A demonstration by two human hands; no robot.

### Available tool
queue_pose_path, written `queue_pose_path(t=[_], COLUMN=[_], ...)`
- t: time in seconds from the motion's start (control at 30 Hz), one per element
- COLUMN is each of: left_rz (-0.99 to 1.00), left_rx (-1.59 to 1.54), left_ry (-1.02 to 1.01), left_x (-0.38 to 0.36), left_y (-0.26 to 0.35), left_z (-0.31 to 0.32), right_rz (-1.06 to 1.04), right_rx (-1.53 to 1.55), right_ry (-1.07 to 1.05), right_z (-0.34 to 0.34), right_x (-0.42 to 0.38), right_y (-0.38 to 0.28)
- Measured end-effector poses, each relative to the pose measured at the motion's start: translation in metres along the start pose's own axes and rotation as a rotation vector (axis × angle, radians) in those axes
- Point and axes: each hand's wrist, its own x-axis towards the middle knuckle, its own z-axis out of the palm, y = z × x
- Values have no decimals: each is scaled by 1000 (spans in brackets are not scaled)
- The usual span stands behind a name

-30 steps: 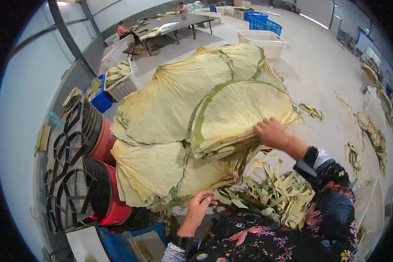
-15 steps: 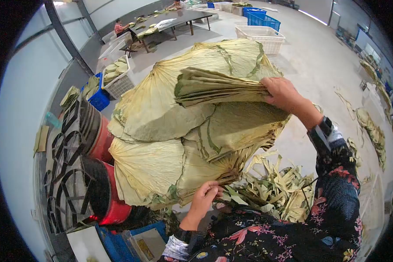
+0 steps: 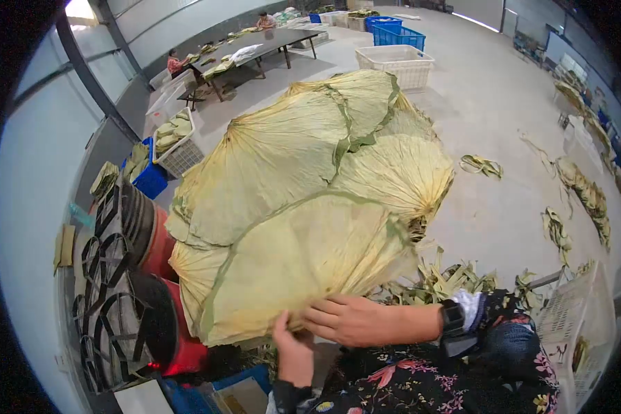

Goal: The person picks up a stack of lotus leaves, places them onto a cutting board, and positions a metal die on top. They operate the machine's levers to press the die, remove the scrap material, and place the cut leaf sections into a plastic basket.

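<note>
A broad dried lotus leaf (image 3: 290,252), pale yellow-green with a darker rim, lies spread over the near side of a pile of similar dried lotus leaves (image 3: 276,148). At its near edge my right hand (image 3: 352,321) rests with the fingers bent over the leaf; its thumb is hidden. Right beside it, my left hand (image 3: 295,353) has its thumb up against the same edge. That hand is slightly blurred, and its other fingers are mostly out of sight under the leaf.
Red-and-black tubs (image 3: 159,303) with dark straps stand left of the pile. Leaf scraps (image 3: 441,279) lie on the floor at the right, near a white crate (image 3: 573,324). Beyond are a blue crate (image 3: 399,36), a white basket (image 3: 397,65), and people at a dark table (image 3: 276,43).
My right hand has come down and toward me, beside my left hand; the folded leaf bundle is no longer in it. A broad leaf now covers the near part of the pile.
</note>
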Motion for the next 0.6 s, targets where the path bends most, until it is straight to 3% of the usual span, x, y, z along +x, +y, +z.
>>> queue_pose_path(t=[0.03, 0.07, 0.1, 0.13, 0.2, 0.27, 0.33, 0.37, 0.43, 0.5, 0.53, 0.6], left_rz=[198, 263, 204, 165, 306, 372, 434, 418, 415, 384, 385, 381], left_rx=[300, 303, 53, -95, -21, 103, 230, 260, 285, 26, 26, -15], left_ry=[-61, 108, 184, 209, 229, 230, 225, 279, 328, 315, 315, 334], left_x=[-9, -5, -24, -36, -49, -61, -71, -75, -81, -90, -89, -87], left_y=[3, 1, 21, 34, 47, 54, 59, 63, 66, 63, 60, 54], left_z=[-18, -47, -31, -34, -74, -129, -150, -151, -137, -107, -110, -123], right_rz=[-78, -8, 61, 170, 502, 843, 990, 988, 890, 807, 726, 767], right_rx=[200, 235, 273, 208, 26, -86, -135, -135, -294, -226, -160, -187], right_ry=[117, 115, 112, 84, 17, 161, 215, 221, -42, -72, -106, -124], right_z=[-6, -8, -8, -7, -17, -15, -11, -5, 6, 8, 6, -14], right_x=[-7, -19, -36, -56, -94, -119, -135, -147, -164, -170, -171, -155], right_y=[6, 15, 28, 47, 77, 99, 121, 129, 147, 160, 168, 181])
